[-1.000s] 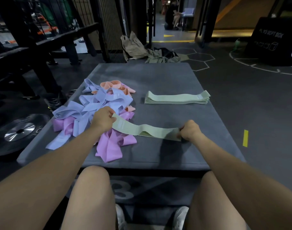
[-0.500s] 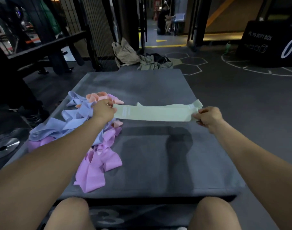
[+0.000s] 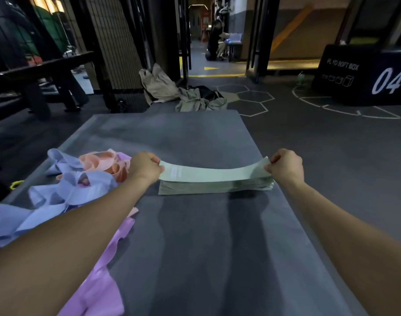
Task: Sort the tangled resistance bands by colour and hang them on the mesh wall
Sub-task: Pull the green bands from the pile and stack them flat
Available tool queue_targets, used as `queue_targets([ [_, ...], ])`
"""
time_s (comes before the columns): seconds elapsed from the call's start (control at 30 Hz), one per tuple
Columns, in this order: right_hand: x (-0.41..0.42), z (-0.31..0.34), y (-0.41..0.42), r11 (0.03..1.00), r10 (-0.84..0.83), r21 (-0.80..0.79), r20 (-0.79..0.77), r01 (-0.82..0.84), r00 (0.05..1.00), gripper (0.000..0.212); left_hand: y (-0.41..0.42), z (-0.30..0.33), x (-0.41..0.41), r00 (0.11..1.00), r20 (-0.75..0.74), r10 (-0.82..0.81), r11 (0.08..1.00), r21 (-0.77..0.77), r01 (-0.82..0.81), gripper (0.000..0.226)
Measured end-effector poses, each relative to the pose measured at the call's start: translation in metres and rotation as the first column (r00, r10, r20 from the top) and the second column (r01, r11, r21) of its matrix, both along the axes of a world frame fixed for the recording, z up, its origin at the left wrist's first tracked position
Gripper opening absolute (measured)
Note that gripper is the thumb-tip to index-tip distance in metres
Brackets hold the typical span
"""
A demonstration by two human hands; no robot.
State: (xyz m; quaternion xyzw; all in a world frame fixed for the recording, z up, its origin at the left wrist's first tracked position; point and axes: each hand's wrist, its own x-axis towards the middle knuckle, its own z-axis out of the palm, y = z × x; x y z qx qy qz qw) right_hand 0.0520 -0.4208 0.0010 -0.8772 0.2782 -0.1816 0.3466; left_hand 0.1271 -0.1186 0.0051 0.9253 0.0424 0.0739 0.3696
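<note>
A pale green band (image 3: 214,173) is stretched flat between my hands, just above a neat stack of green bands (image 3: 215,187) on the grey mat (image 3: 195,236). My left hand (image 3: 144,166) pinches its left end and my right hand (image 3: 285,164) pinches its right end. To the left lies a tangled heap: blue bands (image 3: 65,190), orange-pink bands (image 3: 103,161) and purple bands (image 3: 97,288), partly hidden under my left forearm.
The mesh wall (image 3: 112,46) stands at the back left behind dark benches. Crumpled clothing (image 3: 183,94) lies on the floor beyond the mat. A black plyo box (image 3: 363,76) sits at the right. A person crouches in the far doorway (image 3: 215,42).
Both hands carried the green band away from the tangled heap and forward, and now hold it flat over the green stack. The camera tilted up.
</note>
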Motion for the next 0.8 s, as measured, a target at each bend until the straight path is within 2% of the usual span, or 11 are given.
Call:
queue_targets([
  [0.33, 0.009, -0.02, -0.008, 0.988, 0.013, -0.155, -0.092, -0.027, 0.996, 0.005, -0.009, -0.022, 0.007, 1.0, -0.023, -0.021, 0.995, 0.101, 0.023, 0.014],
  [0.5, 0.006, -0.023, -0.007, 0.982, 0.024, -0.18, -0.129, -0.047, 0.991, 0.008, -0.007, -0.025, 0.008, 0.997, -0.02, -0.068, 0.991, 0.111, 0.07, 0.014],
  [0.6, 0.005, -0.022, -0.004, 0.965, 0.038, -0.253, -0.137, -0.072, 0.99, 0.014, -0.005, -0.028, 0.01, 0.995, -0.014, -0.101, 0.99, 0.098, 0.102, 0.016],
  [0.73, 0.007, -0.015, 0.006, 0.862, 0.046, -0.495, -0.141, -0.111, 0.989, 0.033, 0.004, -0.033, 0.014, 0.979, -0.018, -0.205, 0.977, 0.062, 0.206, 0.044],
  [0.8, 0.012, -0.011, 0.022, 0.818, 0.166, -0.529, -0.156, -0.224, 0.974, 0.038, 0.012, -0.033, 0.014, 0.96, -0.012, -0.28, 0.96, 0.02, 0.28, 0.061],
])
